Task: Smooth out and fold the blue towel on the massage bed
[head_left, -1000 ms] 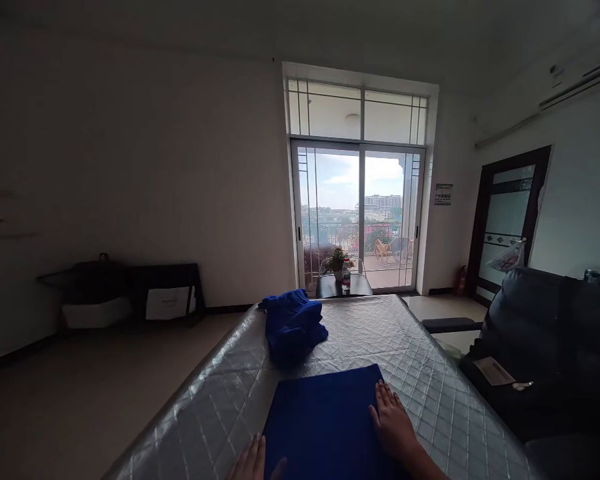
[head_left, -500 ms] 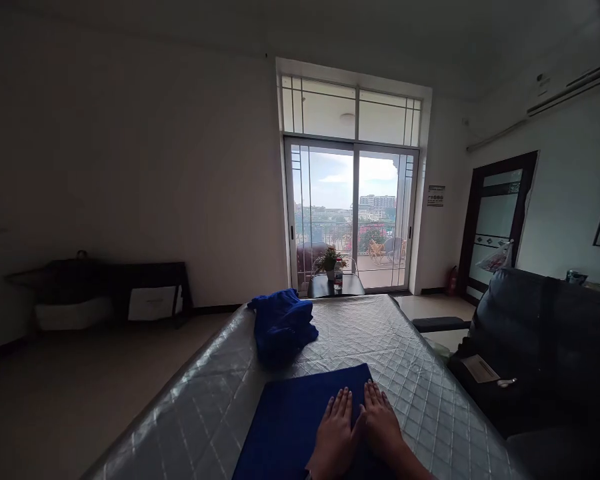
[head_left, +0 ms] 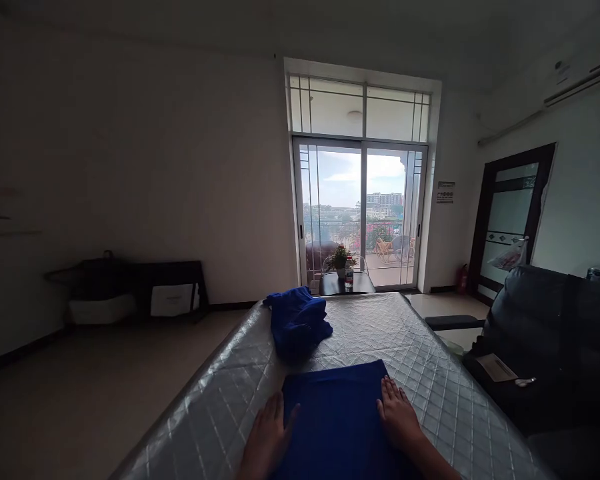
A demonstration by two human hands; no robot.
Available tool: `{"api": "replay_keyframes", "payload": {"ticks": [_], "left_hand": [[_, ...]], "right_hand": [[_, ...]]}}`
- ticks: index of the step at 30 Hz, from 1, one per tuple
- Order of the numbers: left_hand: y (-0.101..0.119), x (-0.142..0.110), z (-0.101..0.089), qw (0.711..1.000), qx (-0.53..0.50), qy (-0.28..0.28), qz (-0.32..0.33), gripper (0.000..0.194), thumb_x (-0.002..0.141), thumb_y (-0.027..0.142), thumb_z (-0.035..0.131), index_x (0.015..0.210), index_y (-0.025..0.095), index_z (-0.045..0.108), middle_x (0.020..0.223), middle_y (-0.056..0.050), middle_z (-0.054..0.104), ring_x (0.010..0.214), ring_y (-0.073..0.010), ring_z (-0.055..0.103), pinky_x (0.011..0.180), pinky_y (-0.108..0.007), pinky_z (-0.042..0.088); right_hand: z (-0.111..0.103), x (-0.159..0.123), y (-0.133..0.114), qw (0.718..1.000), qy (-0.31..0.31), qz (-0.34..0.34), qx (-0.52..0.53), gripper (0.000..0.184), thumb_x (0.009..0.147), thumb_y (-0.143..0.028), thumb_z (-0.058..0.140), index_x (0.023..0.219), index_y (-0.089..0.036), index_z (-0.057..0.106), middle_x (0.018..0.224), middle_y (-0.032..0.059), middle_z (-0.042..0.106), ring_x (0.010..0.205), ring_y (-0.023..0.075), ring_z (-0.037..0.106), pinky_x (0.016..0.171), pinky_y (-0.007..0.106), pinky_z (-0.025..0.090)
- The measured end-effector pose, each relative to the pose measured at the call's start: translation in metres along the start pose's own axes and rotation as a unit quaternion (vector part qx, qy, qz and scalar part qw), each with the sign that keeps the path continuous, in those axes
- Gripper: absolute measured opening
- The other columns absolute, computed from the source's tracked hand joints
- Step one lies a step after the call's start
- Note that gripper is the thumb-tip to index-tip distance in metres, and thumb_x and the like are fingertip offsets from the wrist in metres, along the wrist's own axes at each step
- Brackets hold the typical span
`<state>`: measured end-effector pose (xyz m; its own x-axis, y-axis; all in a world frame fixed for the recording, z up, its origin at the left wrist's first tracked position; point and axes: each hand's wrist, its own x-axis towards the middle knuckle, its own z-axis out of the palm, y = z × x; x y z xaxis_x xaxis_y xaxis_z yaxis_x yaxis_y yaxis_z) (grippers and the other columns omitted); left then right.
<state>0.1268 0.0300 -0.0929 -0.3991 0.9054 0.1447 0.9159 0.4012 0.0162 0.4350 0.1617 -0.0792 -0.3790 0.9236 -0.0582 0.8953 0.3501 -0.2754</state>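
Observation:
A flat piece of blue cloth [head_left: 337,420], apparently folded, lies on the silver quilted table cover [head_left: 220,400] in front of me. My left hand [head_left: 271,430] rests along its left edge, thumb apart from the fingers, holding nothing. Along the right edge, near the far right corner, my right hand [head_left: 399,410] lies flat with its fingers stretched out. Beyond the flat cloth sits a crumpled heap of blue cloth [head_left: 299,325]; neither hand touches it.
A black chair [head_left: 535,333] with a card [head_left: 497,368] on it stands right of the table. Past the far edge, a small dark table [head_left: 330,285] holds a potted plant [head_left: 341,260] and a bottle [head_left: 349,273]. White boxes [head_left: 173,300] stand by the left wall.
My left hand has moved left across the flat cloth, from beside my right hand to the opposite edge. My right hand stays at the right edge. The view has turned slightly left.

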Motion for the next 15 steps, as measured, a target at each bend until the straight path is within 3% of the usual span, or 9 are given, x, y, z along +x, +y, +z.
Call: {"api": "replay_keyframes", "payload": {"ticks": [4,8,10,15], "left_hand": [[0.003,0.000,-0.007,0.999,-0.024,-0.046,-0.002,0.064,0.100,0.050,0.024,0.151,0.017,0.045,0.160,-0.010,0.044,0.150,-0.0223,0.039,0.124,-0.038,0.035],[0.003,-0.002,-0.014,0.998,-0.025,-0.051,0.025,0.055,0.099,0.038,0.028,0.150,0.027,0.048,0.161,-0.004,0.043,0.150,-0.0233,0.039,0.124,-0.044,0.034],[0.003,-0.004,-0.016,0.998,-0.028,-0.051,0.029,0.056,0.099,0.035,0.027,0.151,0.025,0.047,0.161,-0.005,0.042,0.151,-0.0232,0.038,0.124,-0.044,0.033],[0.003,-0.002,-0.019,0.997,-0.045,-0.067,-0.012,0.073,0.098,0.053,0.018,0.153,0.011,0.039,0.162,-0.010,0.041,0.151,-0.0215,0.036,0.125,-0.039,0.033]], "right_hand": [[-0.010,0.010,-0.005,0.999,-0.002,-0.031,-0.004,0.069,0.093,-0.032,0.026,0.157,-0.007,0.034,0.166,0.0110,0.028,0.157,0.0223,0.020,0.129,0.041,0.015],[-0.021,0.030,-0.014,0.998,-0.008,-0.061,0.002,0.069,0.095,-0.033,0.023,0.157,-0.005,0.029,0.168,0.0123,0.023,0.158,0.0205,0.016,0.129,0.038,0.010],[-0.021,0.039,-0.017,0.998,-0.011,-0.055,0.007,0.069,0.096,-0.035,0.023,0.157,-0.004,0.029,0.168,0.0133,0.024,0.158,0.0197,0.016,0.128,0.035,0.010],[-0.011,0.049,-0.014,0.999,-0.009,-0.035,0.016,0.069,0.096,-0.037,0.022,0.158,-0.006,0.028,0.168,0.0123,0.025,0.157,0.0186,0.018,0.127,0.034,0.012]]}}
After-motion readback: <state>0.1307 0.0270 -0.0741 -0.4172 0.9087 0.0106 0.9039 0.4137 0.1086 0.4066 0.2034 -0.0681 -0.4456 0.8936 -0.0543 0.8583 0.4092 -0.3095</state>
